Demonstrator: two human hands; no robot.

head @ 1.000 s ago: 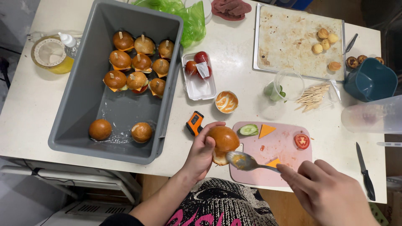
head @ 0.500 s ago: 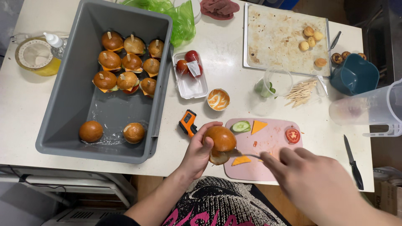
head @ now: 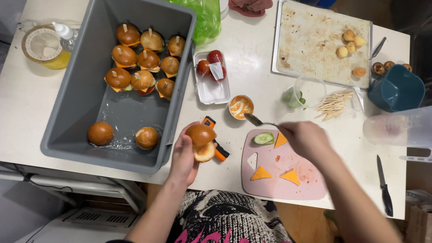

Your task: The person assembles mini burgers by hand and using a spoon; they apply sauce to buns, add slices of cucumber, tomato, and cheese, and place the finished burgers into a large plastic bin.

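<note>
The bench carries a grey tub at the left, which holds skewered sliders in its far part and two plain buns near its front wall. A baking tray lies at the far right with a few small rolls on it. A pink board sits at the front edge with cheese triangles and a cucumber slice on it. A sauce cup stands just beyond the board. The left hand is clenched around a split bun, held above the bench edge between tub and board, top half tilted open. The right hand grips a spoon whose bowl lies next to the sauce cup. The bun is judged light, soft and easily crushed; it is best held by the sides of the base with light pressure, keeping the cut faces untouched.
</note>
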